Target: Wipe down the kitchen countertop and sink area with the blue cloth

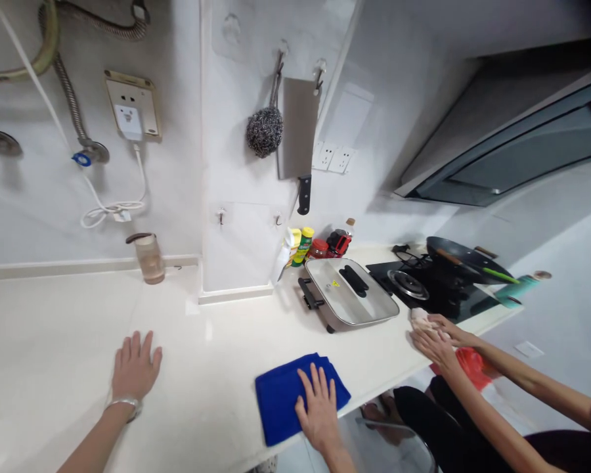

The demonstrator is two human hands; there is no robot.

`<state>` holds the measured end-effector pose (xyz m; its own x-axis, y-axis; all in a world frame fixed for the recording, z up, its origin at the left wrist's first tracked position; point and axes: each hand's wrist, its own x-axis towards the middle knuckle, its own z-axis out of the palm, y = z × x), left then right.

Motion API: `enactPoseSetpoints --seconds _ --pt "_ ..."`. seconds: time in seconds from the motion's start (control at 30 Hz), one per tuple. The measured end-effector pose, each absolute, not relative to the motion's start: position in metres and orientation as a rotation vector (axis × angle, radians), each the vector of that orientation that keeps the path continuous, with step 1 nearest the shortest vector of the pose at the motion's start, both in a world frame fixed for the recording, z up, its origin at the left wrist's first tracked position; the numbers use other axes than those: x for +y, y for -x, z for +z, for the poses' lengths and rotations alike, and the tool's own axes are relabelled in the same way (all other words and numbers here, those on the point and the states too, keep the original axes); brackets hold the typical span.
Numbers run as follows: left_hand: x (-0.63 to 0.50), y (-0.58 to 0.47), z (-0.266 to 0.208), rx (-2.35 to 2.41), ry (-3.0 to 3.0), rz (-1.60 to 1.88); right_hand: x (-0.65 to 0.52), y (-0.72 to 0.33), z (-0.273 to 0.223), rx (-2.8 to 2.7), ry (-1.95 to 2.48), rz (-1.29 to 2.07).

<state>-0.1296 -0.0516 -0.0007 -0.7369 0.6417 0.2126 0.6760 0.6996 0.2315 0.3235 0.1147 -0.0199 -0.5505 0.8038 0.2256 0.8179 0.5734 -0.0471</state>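
Note:
My left hand [134,368], with a bracelet at the wrist, lies flat on the white countertop [197,381], fingers spread and holding nothing. Under the spread fingers of my right hand [319,410] is a folded blue cloth [278,401] near the counter's front edge; the hand rests on its right part without gripping it. Beyond the cloth stands a rectangular electric pan [320,305] with its glass lid [345,295] on. A tumbler of pinkish liquid [150,259] stands by the wall, past my left hand.
At right, another person's hands [436,338] press a pale cloth [420,318] beside the stove [460,305], where a wok [465,256] sits. Several bottles and jars [320,248] line the wall. A cleaver [298,131] and a steel scrubber [264,133] hang from hooks.

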Motion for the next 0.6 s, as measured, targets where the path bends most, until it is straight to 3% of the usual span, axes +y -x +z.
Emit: enactPoseSetpoints --seconds 0.27,0.6 --pt "-0.052 0.13 -0.004 -2.789 1.043 -0.459 0.211 -0.39 -0.043 -2.421 1.613 -0.169" --pt "-0.055 0.125 -0.002 -2.751 1.056 -0.399 0.291 -0.424 -0.062 -2.247 1.846 -0.007"
